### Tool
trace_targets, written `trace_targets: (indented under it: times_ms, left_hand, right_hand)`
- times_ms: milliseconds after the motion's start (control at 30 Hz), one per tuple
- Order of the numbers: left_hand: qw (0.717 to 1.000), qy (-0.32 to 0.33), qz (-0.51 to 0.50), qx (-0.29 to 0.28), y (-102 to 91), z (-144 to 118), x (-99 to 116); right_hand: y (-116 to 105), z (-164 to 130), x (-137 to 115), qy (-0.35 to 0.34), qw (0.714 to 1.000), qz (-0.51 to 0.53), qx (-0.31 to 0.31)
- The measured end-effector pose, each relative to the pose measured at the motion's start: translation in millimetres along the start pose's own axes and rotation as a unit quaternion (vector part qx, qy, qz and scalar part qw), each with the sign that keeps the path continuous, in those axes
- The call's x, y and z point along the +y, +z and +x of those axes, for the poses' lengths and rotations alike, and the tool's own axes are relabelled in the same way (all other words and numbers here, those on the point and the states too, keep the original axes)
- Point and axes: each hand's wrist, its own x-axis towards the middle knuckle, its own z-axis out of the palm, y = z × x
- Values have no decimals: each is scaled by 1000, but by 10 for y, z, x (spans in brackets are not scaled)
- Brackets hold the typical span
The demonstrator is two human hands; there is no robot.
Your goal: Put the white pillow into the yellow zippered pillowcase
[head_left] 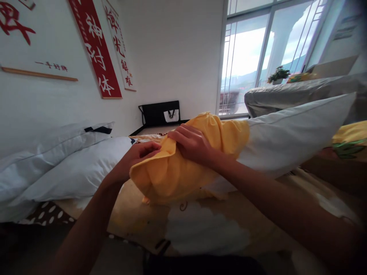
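A yellow pillowcase (189, 172) is bunched over the left end of a white pillow (286, 137). The rest of that pillow sticks out bare to the right and tilts upward. My left hand (140, 152) is at the left end of the pillowcase, with its fingertips pinched on the cloth edge. Further up, my right hand (193, 143) presses on the top of the pillowcase, its fingers wrapped over a fold. The pillow's covered end is hidden inside the cloth.
White pillows (83, 168) lie on the left of the patterned bedsheet (206, 225). Folded yellow cloth (351, 133) is at the right edge. Behind stand a grey-covered surface (272, 97) with a potted plant (278, 74), and a black panel (155, 112) by the wall.
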Motion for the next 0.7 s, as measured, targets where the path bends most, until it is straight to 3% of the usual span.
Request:
trace_targets:
  times_ms: [100,300,467,567,700]
  left_hand:
    - [998,-17,-55,-12,33,-40,52]
    - [981,31,-179,65,42,30,-63]
    - [970,51,-214,106,-27,195,-167]
    - [975,38,-193,103,-59,247,-122]
    - [997,48,-50,41,-89,243,55]
  right_hand:
    - [-71,17,-134,14,998,-46,49]
    - [-100,34,-340,116,987,-45,98]
    - [-64,-129,-403,114,990,-39,72]
    - [-37,-199,-497,139,989,-26,37]
    - [46,-158,-568,218,974,54,27]
